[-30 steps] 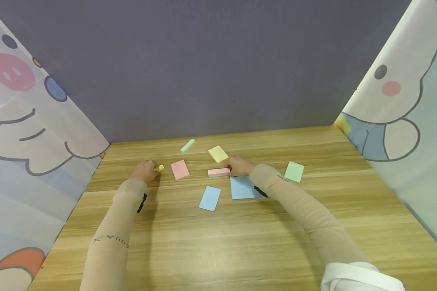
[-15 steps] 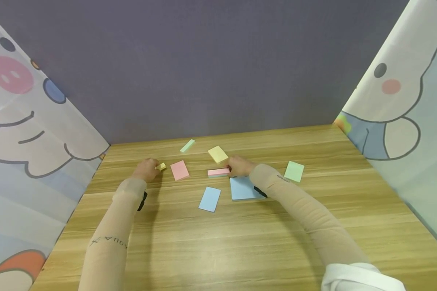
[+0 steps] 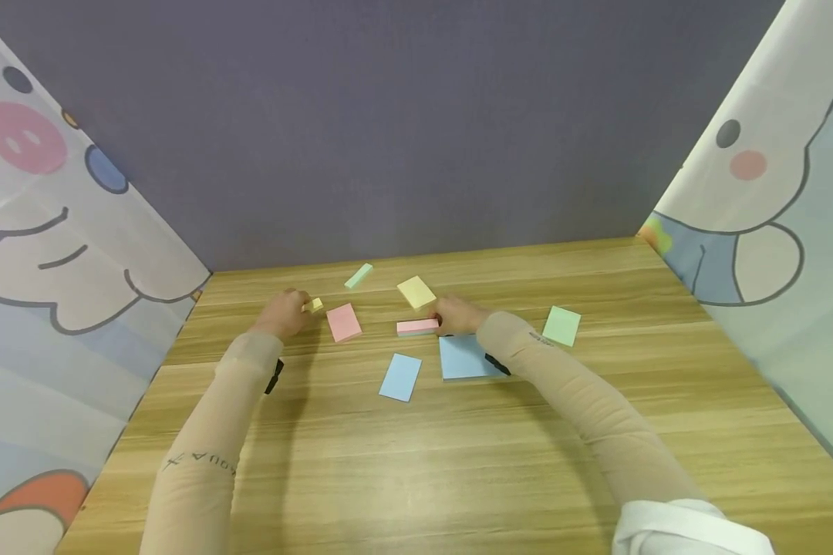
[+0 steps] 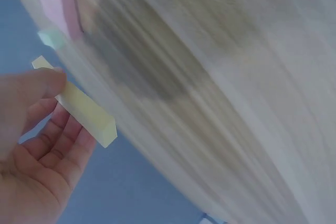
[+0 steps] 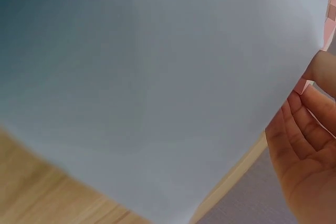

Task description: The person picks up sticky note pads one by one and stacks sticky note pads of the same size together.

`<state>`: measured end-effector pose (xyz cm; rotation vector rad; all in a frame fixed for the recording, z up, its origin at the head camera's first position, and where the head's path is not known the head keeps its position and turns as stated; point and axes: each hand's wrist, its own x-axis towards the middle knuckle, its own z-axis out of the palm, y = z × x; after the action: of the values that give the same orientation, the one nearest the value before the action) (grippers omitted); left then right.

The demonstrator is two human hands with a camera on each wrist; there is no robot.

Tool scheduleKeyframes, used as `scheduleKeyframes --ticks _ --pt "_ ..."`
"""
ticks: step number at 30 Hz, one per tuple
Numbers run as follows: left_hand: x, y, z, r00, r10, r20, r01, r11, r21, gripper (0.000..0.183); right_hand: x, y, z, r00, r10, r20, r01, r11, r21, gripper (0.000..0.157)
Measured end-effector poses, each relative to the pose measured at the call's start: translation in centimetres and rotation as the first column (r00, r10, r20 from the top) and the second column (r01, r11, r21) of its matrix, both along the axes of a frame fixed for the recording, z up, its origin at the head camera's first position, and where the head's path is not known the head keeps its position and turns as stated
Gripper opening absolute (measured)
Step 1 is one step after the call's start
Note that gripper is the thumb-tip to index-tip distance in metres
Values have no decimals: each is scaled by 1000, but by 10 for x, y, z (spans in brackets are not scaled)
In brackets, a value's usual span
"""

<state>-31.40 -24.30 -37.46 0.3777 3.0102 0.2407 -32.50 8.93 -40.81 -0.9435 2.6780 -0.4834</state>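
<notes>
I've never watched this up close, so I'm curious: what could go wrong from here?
The left hand pinches the narrow yellow strip nearer one end, so it might twist or slip. The right sleeve crosses over part of the large blue pad and could nudge it. The right hand is close to the yellow pad, which it might bump.

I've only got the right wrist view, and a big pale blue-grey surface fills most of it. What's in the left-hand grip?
Observer: The left-hand grip pinches a pale-yellow, bar-shaped paper block.
Operator: Thanks. What lies closest to that block?
Observer: In the head view, the closest looks to be a pink, rectangular paper pad, just to the block's right.
</notes>
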Motion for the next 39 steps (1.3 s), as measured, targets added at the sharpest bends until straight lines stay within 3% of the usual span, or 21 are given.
scheduleKeyframes --ticks 7,13,30,39 --pt "-1 18 9 999 -37 -9 38 999 15 34 -2 2 0 999 10 -37 -10 1000 -10 5" --pt "-2 29 12 996 -75 -45 74 997 -20 30 -2 1 -1 1000 -5 13 6 1000 -22 10" --pt "6 73 16 982 -180 -60 180 984 -5 25 -1 1 -1 1000 -12 6 12 1000 -3 7" --pt "15 103 17 956 -290 -44 288 957 -33 28 -1 0 -1 1000 -3 12 3 1000 -15 12"
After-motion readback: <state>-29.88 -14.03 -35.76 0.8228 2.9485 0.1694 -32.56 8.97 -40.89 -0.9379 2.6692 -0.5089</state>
